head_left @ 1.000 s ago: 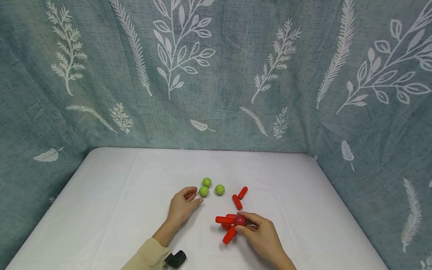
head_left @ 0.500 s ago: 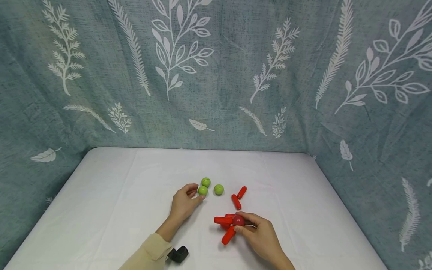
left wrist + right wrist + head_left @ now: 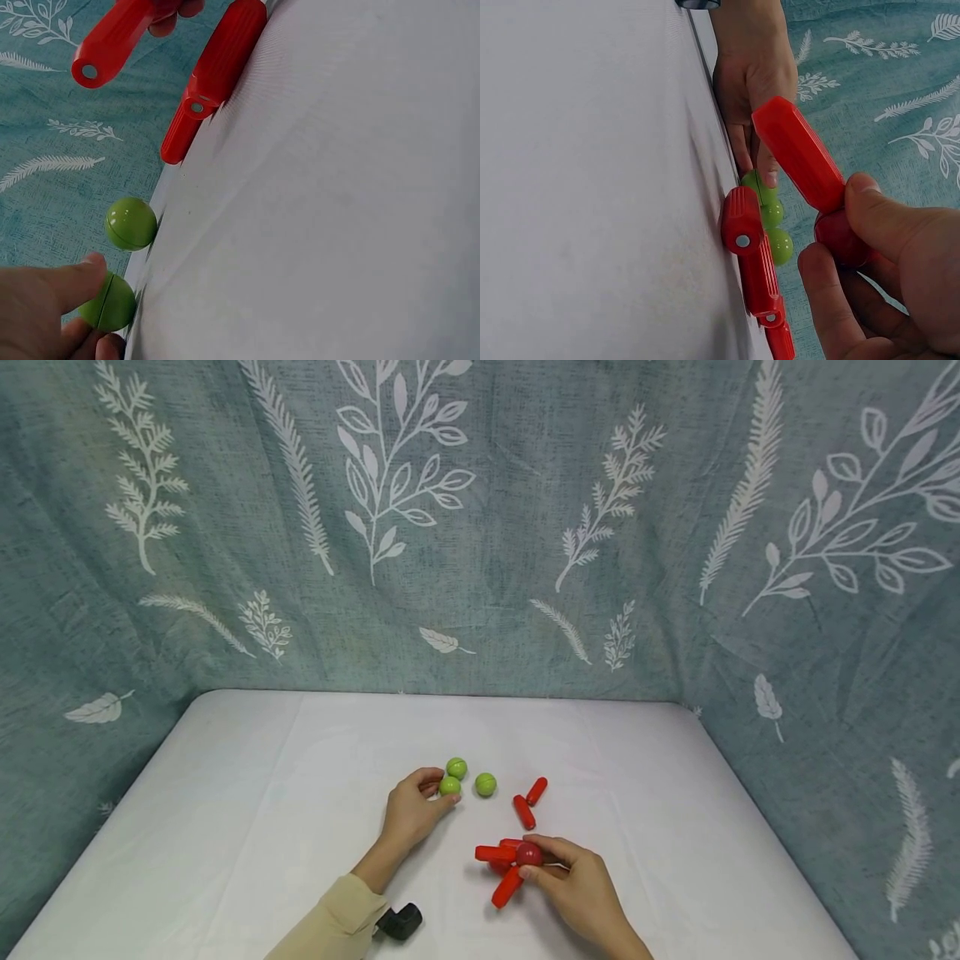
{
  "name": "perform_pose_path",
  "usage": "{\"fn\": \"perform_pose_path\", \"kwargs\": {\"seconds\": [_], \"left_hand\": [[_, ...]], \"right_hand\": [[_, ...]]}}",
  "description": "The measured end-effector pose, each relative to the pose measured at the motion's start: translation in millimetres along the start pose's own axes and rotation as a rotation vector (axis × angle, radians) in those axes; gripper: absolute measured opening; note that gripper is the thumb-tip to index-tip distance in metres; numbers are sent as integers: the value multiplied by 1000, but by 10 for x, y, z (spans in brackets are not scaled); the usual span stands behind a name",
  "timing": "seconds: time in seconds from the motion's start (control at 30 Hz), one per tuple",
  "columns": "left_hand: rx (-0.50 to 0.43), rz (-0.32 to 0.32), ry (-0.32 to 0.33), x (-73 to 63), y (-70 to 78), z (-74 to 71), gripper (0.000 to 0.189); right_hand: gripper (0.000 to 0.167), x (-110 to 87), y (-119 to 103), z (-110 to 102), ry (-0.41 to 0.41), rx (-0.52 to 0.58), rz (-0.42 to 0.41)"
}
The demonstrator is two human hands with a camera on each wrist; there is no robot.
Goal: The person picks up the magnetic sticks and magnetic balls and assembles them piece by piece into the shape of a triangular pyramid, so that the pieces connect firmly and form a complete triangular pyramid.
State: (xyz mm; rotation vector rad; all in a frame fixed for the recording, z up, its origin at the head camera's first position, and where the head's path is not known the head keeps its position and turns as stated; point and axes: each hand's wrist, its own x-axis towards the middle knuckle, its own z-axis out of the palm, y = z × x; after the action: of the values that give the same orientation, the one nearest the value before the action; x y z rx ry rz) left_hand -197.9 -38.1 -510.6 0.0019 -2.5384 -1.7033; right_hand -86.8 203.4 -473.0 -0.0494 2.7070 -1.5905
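Observation:
My right hand (image 3: 577, 881) pinches a dark red ball (image 3: 841, 238) between thumb and fingers. Red rods (image 3: 507, 887) with holed ends stick out from that ball, and a second red ball (image 3: 498, 867) shows partly behind them in the head view. My left hand (image 3: 414, 814) has its thumb and fingers round the nearest green ball (image 3: 112, 304), which sits on the table. Two more green balls lie beside it: one behind (image 3: 457, 767), one to the right (image 3: 486, 784). Two loose red rods (image 3: 524, 812) (image 3: 537, 791) lie close together, beyond the right hand.
A white cloth covers the table (image 3: 300, 827). Green-blue fabric (image 3: 480, 527) with white leaf prints hangs behind it and at both sides. A black device (image 3: 401, 922) sticks out by the left sleeve (image 3: 337, 914).
My left hand has moved slightly forward and right, and its thumb and fingers have closed round the nearest green ball. The right hand keeps its hold on the red ball, almost still.

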Motion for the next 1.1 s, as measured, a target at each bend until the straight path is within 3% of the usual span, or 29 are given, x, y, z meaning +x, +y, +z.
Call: {"fn": "perform_pose_path", "kwargs": {"seconds": [0.67,1.1], "left_hand": [[-8,44,-9,-1,-20,5,35],[-46,-2,-54,-70,-7,-52,35]], "right_hand": [[44,3,-5,-3,12,-6,14],[44,10,10,0,25,0,17]]}}
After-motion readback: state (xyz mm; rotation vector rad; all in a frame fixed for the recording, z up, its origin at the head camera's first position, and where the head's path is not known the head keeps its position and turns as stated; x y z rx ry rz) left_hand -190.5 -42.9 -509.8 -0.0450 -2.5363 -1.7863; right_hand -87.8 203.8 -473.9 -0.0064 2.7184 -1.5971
